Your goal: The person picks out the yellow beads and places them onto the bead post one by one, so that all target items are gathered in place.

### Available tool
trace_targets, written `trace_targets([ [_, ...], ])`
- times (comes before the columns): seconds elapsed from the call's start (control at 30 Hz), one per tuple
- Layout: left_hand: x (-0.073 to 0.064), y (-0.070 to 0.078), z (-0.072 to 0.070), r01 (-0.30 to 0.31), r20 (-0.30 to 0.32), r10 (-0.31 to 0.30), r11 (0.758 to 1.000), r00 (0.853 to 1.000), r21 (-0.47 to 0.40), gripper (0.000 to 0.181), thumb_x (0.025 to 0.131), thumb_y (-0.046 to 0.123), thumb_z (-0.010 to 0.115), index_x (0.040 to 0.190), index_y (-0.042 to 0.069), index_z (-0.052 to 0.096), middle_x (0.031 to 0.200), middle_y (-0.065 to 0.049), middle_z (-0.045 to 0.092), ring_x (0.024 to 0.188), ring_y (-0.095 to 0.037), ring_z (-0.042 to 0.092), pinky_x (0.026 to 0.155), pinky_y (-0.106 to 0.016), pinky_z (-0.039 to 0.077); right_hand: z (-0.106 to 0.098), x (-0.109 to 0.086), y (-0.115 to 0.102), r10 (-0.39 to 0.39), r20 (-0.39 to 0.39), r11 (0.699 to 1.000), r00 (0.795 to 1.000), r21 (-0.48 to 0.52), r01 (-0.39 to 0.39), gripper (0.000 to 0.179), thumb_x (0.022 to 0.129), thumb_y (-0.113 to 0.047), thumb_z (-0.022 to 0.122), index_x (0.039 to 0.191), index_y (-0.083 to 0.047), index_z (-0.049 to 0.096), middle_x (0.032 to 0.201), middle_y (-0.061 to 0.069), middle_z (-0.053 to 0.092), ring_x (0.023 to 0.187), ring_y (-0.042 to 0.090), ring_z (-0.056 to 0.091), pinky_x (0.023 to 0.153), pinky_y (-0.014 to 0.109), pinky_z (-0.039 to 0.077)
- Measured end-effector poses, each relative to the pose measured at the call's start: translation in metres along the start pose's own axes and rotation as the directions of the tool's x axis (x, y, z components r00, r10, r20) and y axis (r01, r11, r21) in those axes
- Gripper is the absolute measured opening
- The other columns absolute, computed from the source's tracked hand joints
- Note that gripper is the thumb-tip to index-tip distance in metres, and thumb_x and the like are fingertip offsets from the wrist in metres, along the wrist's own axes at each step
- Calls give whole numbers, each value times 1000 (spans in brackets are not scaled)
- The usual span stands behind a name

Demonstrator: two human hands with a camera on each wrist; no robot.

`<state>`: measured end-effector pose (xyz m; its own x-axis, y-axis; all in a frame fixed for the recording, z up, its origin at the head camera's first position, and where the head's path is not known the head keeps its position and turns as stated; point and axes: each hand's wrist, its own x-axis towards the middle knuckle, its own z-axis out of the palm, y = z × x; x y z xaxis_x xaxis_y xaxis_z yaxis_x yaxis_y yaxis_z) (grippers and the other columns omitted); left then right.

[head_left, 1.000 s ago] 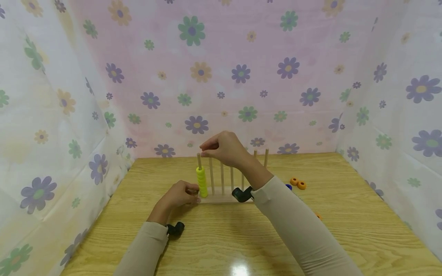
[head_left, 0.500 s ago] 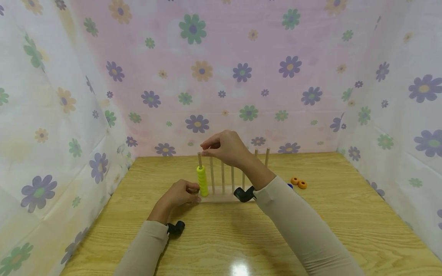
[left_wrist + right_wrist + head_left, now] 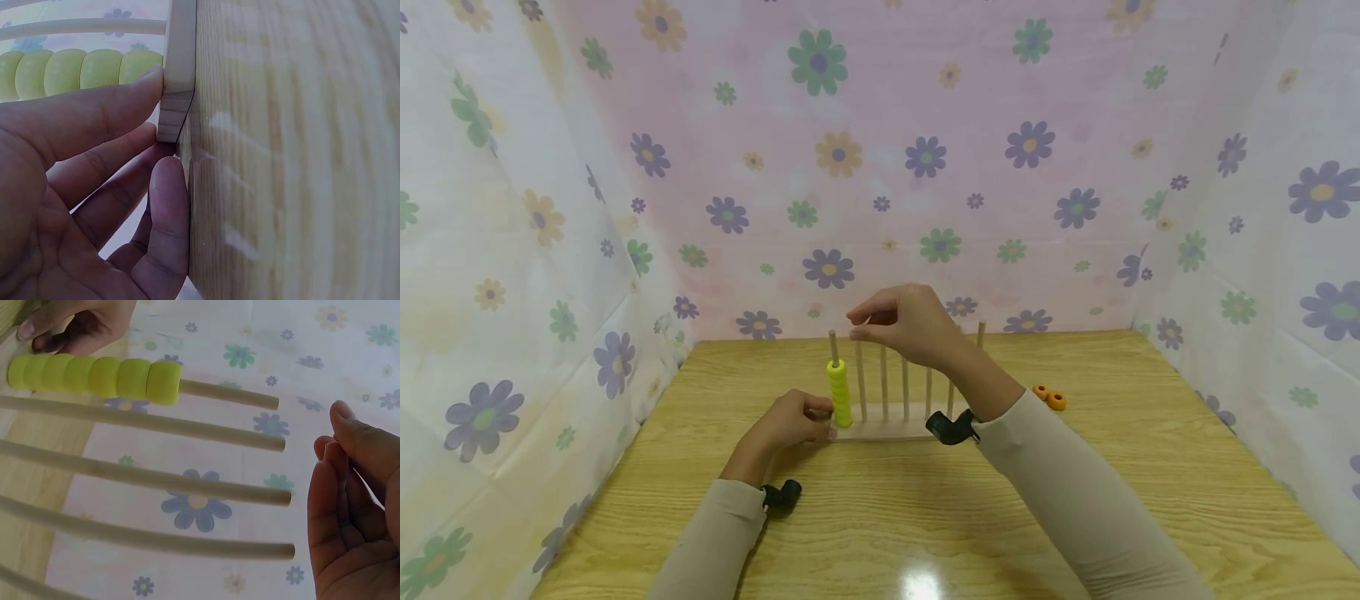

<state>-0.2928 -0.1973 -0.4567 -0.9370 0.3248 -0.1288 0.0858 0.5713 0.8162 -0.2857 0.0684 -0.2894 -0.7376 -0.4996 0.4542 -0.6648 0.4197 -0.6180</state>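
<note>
A wooden peg rack (image 3: 887, 430) with a row of upright pegs stands on the table. Its leftmost peg carries a stack of yellow beads (image 3: 839, 395), and the peg's tip sticks out bare above them. My left hand (image 3: 794, 418) holds the left end of the rack's base, thumb against it beside the beads, as the left wrist view shows at the base (image 3: 179, 62). My right hand (image 3: 910, 327) hovers near the tops of the pegs, fingers loosely curled with nothing between them. In the right wrist view it is apart from the bare peg tips (image 3: 275, 497).
Two orange beads (image 3: 1057, 401) lie on the table (image 3: 1150, 467) to the right of the rack. My right forearm (image 3: 1075, 492) crosses in front of the rack's right part. Flowered cloth (image 3: 880, 167) hangs behind and on both sides.
My right hand has drawn back to the right from the tip of the leftmost peg. The forearm now covers the blue bead seen earlier. The left hand and the yellow stack keep their place.
</note>
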Motion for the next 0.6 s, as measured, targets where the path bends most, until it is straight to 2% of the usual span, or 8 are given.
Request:
trace_targets([
  [0.3, 2, -2, 2, 7, -18, -7, 1000, 1000, 14, 48, 85, 14, 87, 131, 10, 74, 120, -9, 75, 89, -16, 71, 73, -35, 61, -15, -29, 14, 48, -10, 999, 999, 26, -47, 14, 93, -26, 81, 107, -25, 82, 97, -10, 76, 81, 13, 73, 70, 30, 60],
  [0.6, 2, -2, 2, 8, -17, -8, 1000, 1000, -5, 49, 85, 14, 86, 132, 9, 72, 121, -10, 74, 91, -17, 71, 74, -35, 61, -28, -54, 30, 17, -29, 998, 999, 61, -15, 17, 91, -25, 82, 108, -25, 82, 103, -5, 78, 84, 8, 74, 73, 29, 61],
])
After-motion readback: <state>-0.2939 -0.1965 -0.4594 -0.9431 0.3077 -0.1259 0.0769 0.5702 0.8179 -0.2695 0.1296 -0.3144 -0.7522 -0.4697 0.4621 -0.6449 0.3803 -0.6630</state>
